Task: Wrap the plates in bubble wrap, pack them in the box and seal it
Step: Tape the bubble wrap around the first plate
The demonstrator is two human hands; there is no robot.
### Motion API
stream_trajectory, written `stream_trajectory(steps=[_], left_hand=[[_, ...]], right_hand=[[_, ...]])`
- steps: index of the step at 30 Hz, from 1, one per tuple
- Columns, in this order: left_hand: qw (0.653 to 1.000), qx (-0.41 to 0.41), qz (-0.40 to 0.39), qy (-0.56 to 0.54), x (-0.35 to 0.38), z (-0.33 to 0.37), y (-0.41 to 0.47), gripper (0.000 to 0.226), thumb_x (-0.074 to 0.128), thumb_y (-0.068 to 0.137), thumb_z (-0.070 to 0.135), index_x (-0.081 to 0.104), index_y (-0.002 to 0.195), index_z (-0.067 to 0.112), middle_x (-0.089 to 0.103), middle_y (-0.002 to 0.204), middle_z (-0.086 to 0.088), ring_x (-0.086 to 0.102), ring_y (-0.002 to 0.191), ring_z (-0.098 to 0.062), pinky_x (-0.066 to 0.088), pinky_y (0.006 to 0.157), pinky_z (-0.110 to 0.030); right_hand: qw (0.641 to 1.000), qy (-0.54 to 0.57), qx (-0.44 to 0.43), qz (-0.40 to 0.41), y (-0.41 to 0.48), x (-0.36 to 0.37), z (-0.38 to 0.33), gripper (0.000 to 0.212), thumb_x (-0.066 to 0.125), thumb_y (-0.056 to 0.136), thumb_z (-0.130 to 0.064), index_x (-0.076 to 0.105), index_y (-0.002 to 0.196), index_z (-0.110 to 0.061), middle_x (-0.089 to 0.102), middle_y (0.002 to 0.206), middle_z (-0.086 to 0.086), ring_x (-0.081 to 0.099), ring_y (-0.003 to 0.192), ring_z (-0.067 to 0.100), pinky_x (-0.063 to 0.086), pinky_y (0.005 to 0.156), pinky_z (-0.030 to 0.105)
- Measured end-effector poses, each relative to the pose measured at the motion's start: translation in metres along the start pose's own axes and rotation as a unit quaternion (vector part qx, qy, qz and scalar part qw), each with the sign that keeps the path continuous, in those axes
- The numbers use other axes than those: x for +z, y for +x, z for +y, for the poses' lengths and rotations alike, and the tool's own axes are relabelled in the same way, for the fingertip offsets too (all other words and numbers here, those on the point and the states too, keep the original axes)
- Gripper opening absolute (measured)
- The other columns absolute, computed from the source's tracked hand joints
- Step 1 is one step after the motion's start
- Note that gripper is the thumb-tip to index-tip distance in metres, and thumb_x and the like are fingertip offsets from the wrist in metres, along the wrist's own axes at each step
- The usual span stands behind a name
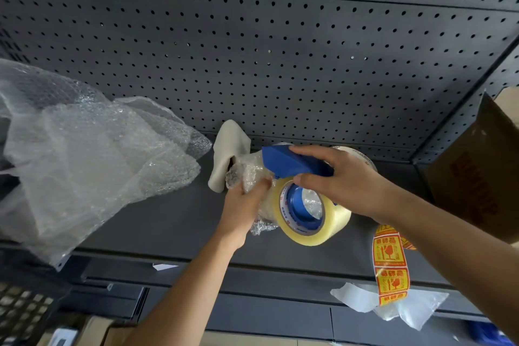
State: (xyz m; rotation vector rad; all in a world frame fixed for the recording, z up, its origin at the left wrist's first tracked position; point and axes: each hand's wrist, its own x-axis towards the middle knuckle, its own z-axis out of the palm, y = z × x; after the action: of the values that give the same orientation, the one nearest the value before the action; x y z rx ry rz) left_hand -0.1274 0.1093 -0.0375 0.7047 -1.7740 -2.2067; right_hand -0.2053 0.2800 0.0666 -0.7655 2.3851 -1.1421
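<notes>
The bundle [247,168] is a lumpy packet of clear bubble wrap, crinkled and glossy, with a frayed grey end sticking out at its upper left. What is inside cannot be made out through the layers. It sits just left of the tape roll [334,222] and touches it, and more of its wrap shows through the roll's open core.

The left hand [244,205] grips the bundle from below. Its fingers are curled into the wrap and mostly hidden, and the thumb presses against the side nearest the roll. The right hand [345,180] holds the dispenser [286,161], a smooth blue plastic wedge lying directly above the roll. The fingers are wrapped close together over the top and the thumb is tucked under the handle.

The roll is a thick ring of yellowish clear tape on a blue hub, tilted so that its face is turned toward the camera.

Far left of the roll lies a large loose sheet [84,154] of bubble wrap, rumpled and translucent. A soft beige cloth [227,149] stands folded up and to the left of the roll, behind the bundle. To the roll's right is a brown cardboard box [477,177] with red print. Below and to the right of the roll hangs a strip of yellow and orange stickers [390,264]. Behind the roll rises a dark perforated metal pegboard [280,50], and a matte dark shelf [168,219] lies under it.
</notes>
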Motion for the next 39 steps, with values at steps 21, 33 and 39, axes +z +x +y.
stream_trajectory(steps=[21,33,39], left_hand=[[0.982,0.033,0.18,0.043,0.009,-0.014,0.04,0.017,0.059,0.095,0.018,0.068,0.103,0.031,0.073,0.101,0.004,0.07,0.097,-0.014,0.058,0.095,-0.047],[0.983,-0.047,0.178,-0.019,0.005,-0.005,0.046,0.041,0.057,0.089,0.023,0.064,0.129,0.025,0.07,0.119,0.002,0.067,0.107,-0.019,0.055,0.101,-0.048],[0.977,-0.153,0.138,-0.062,0.002,0.001,0.051,0.035,0.057,0.091,0.014,0.064,0.124,0.023,0.07,0.116,-0.006,0.068,0.105,-0.029,0.055,0.097,-0.055]], right_hand=[[0.954,-0.295,0.051,-0.031,-0.002,0.017,-0.027,0.06,0.052,0.091,-0.057,0.031,0.147,-0.055,0.04,0.118,-0.004,0.056,0.1,0.02,0.043,0.081,0.029],[0.937,-0.347,0.029,-0.029,-0.067,0.018,-0.008,0.069,0.039,0.089,-0.067,0.011,0.151,-0.055,0.029,0.122,-0.011,0.063,0.095,0.014,0.047,0.078,0.019],[0.938,-0.343,0.036,-0.023,-0.077,0.027,0.015,0.072,0.041,0.09,-0.068,0.006,0.151,-0.055,0.025,0.129,-0.013,0.064,0.096,0.013,0.053,0.081,0.02]])
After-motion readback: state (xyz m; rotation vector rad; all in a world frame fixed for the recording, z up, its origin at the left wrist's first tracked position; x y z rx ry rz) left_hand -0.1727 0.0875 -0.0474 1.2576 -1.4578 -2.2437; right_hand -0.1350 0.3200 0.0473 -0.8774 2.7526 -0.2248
